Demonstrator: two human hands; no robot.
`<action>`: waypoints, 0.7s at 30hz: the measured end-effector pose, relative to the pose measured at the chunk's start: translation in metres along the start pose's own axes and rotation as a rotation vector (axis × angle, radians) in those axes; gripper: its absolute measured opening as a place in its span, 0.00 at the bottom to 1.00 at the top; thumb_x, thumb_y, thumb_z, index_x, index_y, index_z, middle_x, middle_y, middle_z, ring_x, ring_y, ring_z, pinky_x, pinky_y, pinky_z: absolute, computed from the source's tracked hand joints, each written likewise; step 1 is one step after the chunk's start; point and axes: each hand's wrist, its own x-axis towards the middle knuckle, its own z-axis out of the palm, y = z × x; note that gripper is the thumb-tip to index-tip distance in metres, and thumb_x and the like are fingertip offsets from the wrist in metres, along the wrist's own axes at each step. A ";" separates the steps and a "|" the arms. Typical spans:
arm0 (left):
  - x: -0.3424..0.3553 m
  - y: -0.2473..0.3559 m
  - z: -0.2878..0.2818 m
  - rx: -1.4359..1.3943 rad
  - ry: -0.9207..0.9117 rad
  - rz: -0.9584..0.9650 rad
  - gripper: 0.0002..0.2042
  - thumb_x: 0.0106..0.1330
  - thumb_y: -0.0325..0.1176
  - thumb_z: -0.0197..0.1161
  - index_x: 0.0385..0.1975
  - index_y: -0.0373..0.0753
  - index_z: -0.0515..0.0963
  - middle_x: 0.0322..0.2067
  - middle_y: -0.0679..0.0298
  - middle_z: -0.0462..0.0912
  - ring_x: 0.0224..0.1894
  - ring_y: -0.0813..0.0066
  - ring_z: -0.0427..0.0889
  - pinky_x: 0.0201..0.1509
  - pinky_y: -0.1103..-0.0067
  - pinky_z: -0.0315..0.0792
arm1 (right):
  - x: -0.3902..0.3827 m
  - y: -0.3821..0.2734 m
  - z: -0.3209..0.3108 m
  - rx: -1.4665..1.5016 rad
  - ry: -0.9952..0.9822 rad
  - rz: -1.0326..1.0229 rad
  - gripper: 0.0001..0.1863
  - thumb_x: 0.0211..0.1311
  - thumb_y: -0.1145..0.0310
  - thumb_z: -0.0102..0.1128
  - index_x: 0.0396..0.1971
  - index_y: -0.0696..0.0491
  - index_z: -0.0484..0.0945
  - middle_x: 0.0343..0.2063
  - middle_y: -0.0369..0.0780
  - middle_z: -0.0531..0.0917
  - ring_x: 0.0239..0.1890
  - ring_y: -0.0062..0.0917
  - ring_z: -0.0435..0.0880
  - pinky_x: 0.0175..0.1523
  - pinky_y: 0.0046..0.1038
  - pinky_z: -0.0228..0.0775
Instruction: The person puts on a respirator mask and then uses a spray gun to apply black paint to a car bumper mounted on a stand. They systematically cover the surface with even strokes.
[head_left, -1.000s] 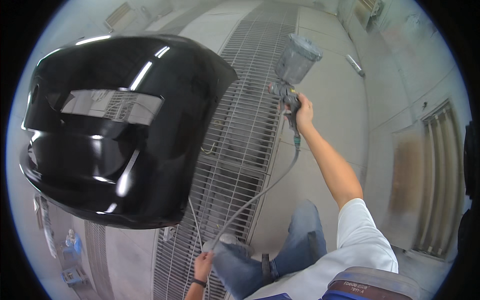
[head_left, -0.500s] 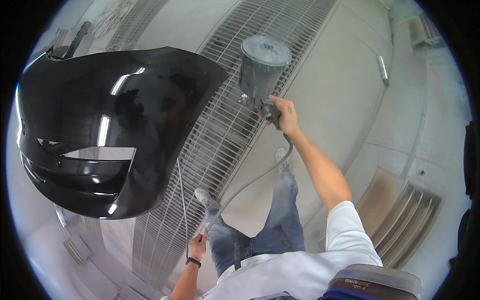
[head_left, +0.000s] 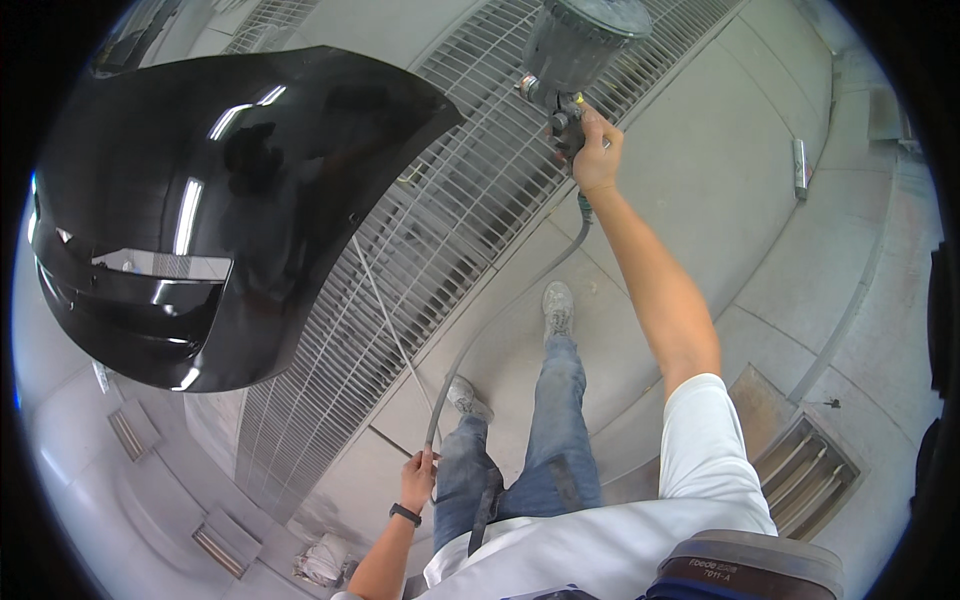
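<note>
My right hand [head_left: 598, 150] is closed around the grip of a spray gun [head_left: 562, 118], whose dark gravity cup [head_left: 585, 45] with a dusty lid sits on top. From the grip a grey air hose [head_left: 515, 302] curves down toward my left side. There my left hand [head_left: 418, 480] is closed on the hose beside my left thigh. To the left of the gun, apart from it, is a glossy black car bumper [head_left: 290, 180], with bright light reflections on its curved surface and a slot-like opening low on it.
A metal floor grating [head_left: 400, 270] runs diagonally beneath the bumper. A thin rod or line [head_left: 385, 310] crosses it. On the right floor lies a small pale cylinder [head_left: 800, 168]. Recessed lamps [head_left: 808, 470] show in the lower right, and a crumpled bundle [head_left: 325, 558] at lower left.
The spray gun and my right hand have moved up and right, away from the bumper. My left hand has shifted slightly right, still on the hose. My feet and the view have shifted.
</note>
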 end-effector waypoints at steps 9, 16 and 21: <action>-0.016 -0.080 -0.051 0.252 -0.010 0.043 0.27 0.77 0.55 0.54 0.33 0.35 0.86 0.15 0.64 0.74 0.20 0.76 0.71 0.27 0.73 0.66 | -0.132 -0.018 0.015 0.027 -0.238 0.035 0.25 0.75 0.58 0.48 0.54 0.65 0.80 0.28 0.41 0.86 0.23 0.19 0.80 0.22 0.21 0.70; -0.016 -0.065 -0.061 0.432 -0.023 0.085 0.26 0.75 0.57 0.55 0.33 0.37 0.87 0.17 0.58 0.76 0.22 0.66 0.74 0.30 0.69 0.68 | -0.113 -0.054 0.006 0.046 -0.368 0.171 0.27 0.74 0.55 0.48 0.54 0.66 0.80 0.27 0.44 0.87 0.20 0.20 0.80 0.22 0.21 0.70; -0.013 -0.013 -0.017 0.284 -0.027 0.140 0.27 0.76 0.57 0.53 0.35 0.37 0.87 0.16 0.61 0.74 0.22 0.70 0.73 0.29 0.71 0.67 | -0.025 -0.067 -0.005 -0.039 -0.298 0.082 0.28 0.75 0.53 0.47 0.52 0.65 0.82 0.27 0.42 0.86 0.20 0.21 0.79 0.21 0.22 0.70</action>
